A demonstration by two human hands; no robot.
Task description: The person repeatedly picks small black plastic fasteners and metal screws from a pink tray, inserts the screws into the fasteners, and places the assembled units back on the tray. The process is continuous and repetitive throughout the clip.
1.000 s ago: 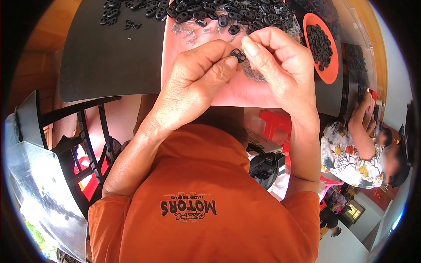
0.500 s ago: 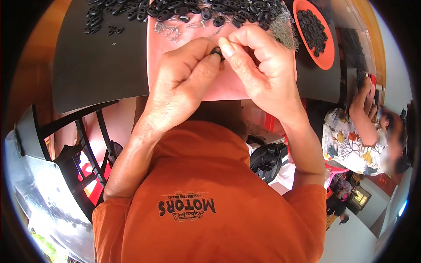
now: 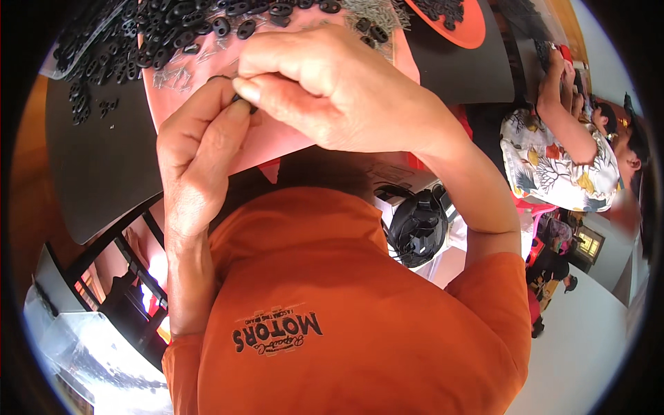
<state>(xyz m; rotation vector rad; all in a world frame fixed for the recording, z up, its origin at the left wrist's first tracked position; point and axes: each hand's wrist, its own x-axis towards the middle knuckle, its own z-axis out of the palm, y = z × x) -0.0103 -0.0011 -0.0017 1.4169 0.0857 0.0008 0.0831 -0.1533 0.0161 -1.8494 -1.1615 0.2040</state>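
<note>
A small black plastic piece (image 3: 253, 108), apparently an oval cord lock, is pinched between the fingers of my left hand (image 3: 190, 155). Thumb and forefinger of my right hand (image 3: 332, 90) press together on its upper side; fingertips cover most of it, and I cannot tell whether they also hold a small part. Both hands are closed above the pink sheet (image 3: 270, 142). Past them lies a heap of black oval cord locks (image 3: 183, 38) with two holes each. Thin metal springs (image 3: 173, 79) are scattered near my left hand, and a denser pile of springs (image 3: 387, 15) lies beyond my right.
An orange plate (image 3: 472, 34) with black parts stands at the far right of the dark table (image 3: 90, 173). A clear plastic bag (image 3: 76, 41) is at the far left. Another person (image 3: 553, 159) in a patterned shirt is to the right. A black bag (image 3: 418, 228) lies below the table.
The view has shifted, so the table appears turned and more of the heap shows at left. My right hand has turned over flatter across the piece; both hands still pinch together.
</note>
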